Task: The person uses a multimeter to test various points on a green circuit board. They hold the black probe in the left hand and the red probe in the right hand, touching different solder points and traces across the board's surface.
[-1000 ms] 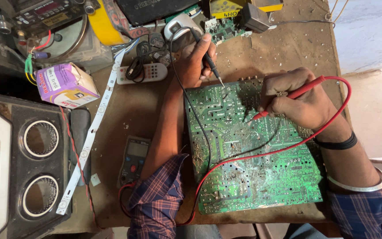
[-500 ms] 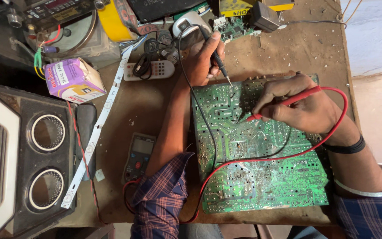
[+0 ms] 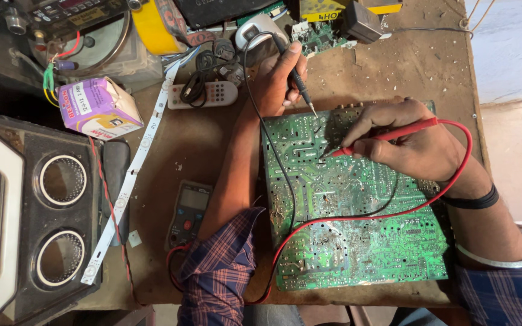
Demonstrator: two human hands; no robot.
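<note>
The large green circuit board (image 3: 357, 205) lies solder side up on the brown desk (image 3: 212, 139), right of centre. The left hand (image 3: 279, 75) is closed around a black multimeter probe (image 3: 297, 78), its metal tip angled down onto the board's upper edge. The right hand (image 3: 415, 145) pinches a red probe (image 3: 388, 136) like a pen, tip pressed to the board a little below and right of the black tip; the two tips stand near each other but apart. The red lead (image 3: 394, 214) loops round the right wrist and across the board; the black lead (image 3: 285, 181) runs down past the left forearm. Both go toward the multimeter (image 3: 188, 211), which lies left of the board beside the left elbow.

Against the frame half a second earlier, both hands keep the same grip and the probe tips sit at much the same spots; only the view has shifted slightly. A white LED strip (image 3: 134, 169) lies between the multimeter and the black speaker box (image 3: 37, 211).
</note>
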